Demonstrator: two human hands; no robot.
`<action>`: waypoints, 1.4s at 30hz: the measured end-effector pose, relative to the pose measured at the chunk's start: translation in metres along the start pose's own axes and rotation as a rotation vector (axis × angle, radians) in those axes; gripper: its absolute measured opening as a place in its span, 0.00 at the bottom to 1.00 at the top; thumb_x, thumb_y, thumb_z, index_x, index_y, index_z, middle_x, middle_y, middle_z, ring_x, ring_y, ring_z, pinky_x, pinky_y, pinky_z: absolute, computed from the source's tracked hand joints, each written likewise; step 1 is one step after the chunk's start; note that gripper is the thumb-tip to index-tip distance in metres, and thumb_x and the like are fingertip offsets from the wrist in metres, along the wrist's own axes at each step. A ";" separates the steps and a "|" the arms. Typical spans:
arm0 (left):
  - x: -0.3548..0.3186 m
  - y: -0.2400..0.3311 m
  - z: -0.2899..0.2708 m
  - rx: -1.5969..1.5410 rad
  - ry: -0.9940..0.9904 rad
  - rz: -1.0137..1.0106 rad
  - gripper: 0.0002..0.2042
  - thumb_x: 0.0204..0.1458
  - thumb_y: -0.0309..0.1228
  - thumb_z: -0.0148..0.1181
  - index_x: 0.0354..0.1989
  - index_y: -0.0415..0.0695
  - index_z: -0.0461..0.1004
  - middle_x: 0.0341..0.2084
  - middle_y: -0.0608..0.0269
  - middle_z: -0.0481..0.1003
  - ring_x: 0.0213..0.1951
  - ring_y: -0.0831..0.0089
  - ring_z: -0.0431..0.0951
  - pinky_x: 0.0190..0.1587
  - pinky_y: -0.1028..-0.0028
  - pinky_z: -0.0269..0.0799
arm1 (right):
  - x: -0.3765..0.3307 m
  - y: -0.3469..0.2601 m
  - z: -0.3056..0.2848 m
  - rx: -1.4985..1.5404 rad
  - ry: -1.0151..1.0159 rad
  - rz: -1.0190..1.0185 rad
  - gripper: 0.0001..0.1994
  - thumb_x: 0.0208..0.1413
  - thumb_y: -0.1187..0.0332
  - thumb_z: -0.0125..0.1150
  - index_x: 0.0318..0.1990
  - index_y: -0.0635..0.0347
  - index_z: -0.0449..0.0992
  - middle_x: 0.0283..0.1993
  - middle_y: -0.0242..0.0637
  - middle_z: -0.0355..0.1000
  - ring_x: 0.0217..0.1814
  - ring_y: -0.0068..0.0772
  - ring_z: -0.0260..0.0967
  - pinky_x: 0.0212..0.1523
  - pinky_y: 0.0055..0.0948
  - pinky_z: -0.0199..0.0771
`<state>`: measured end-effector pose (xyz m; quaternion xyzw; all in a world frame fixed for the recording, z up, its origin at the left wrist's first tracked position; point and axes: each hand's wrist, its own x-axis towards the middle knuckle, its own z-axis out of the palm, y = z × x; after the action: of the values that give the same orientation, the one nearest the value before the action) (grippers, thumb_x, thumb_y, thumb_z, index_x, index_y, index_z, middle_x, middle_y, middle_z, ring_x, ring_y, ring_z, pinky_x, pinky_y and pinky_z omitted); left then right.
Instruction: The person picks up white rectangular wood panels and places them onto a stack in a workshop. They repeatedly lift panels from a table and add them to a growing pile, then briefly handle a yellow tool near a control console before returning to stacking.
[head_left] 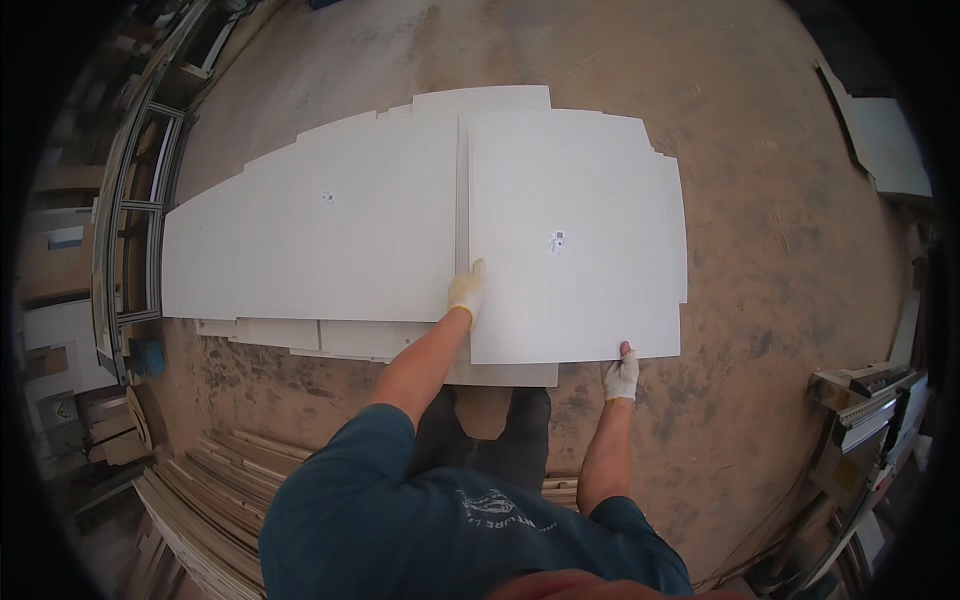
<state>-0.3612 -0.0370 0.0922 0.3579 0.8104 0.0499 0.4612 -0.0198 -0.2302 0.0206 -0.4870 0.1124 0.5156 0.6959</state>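
I hold a large white board point(575, 230) flat above a spread of other white boards point(330, 230) lying on the floor. My left hand point(466, 290), in a pale work glove, grips the board's left edge partway up. My right hand point(621, 375), also gloved, grips its near edge close to the right corner. A small sticker sits near the middle of the held board. The boards below are stacked in overlapping layers, their near edges stepped.
A dusty brown floor point(760, 250) surrounds the boards. A stack of thin wooden strips point(210, 490) lies at the lower left. Metal racks point(140, 200) stand at the left. Another white panel point(885, 140) leans at the upper right, and a machine point(860, 420) is at the lower right.
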 end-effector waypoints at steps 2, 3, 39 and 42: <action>-0.029 -0.023 -0.002 0.308 -0.048 0.003 0.42 0.59 0.64 0.50 0.52 0.27 0.76 0.52 0.29 0.76 0.56 0.39 0.77 0.58 0.52 0.71 | 0.000 -0.040 0.000 -0.698 -0.167 0.482 0.13 0.64 0.63 0.62 0.47 0.64 0.77 0.41 0.42 0.79 0.40 0.38 0.77 0.45 0.37 0.80; -0.053 -0.043 0.002 0.370 -0.023 -0.028 0.43 0.59 0.64 0.50 0.57 0.26 0.72 0.54 0.29 0.74 0.58 0.39 0.76 0.59 0.53 0.71 | -0.001 -0.063 0.000 -1.049 -0.222 0.741 0.13 0.64 0.63 0.61 0.47 0.65 0.77 0.37 0.41 0.79 0.34 0.36 0.78 0.39 0.37 0.82; -0.076 -0.307 -0.082 -0.539 -0.321 -0.156 0.29 0.62 0.57 0.56 0.61 0.48 0.75 0.40 0.61 0.77 0.34 0.71 0.76 0.31 0.71 0.73 | -0.055 0.113 0.223 -1.531 -0.964 0.206 0.16 0.55 0.69 0.52 0.47 0.68 0.79 0.39 0.37 0.80 0.43 0.24 0.76 0.47 0.26 0.75; -0.103 -0.360 -0.140 -1.211 -0.595 -0.171 0.25 0.64 0.56 0.55 0.54 0.47 0.75 0.38 0.63 0.76 0.33 0.75 0.74 0.35 0.69 0.74 | -0.230 0.244 0.207 -1.297 -1.377 0.898 0.18 0.60 0.71 0.54 0.56 0.71 0.75 0.48 0.46 0.79 0.51 0.41 0.80 0.55 0.39 0.80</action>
<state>-0.6304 -0.3327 0.0977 -0.0304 0.5036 0.3576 0.7858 -0.3954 -0.2075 0.1386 -0.2816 -0.4357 0.8540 -0.0404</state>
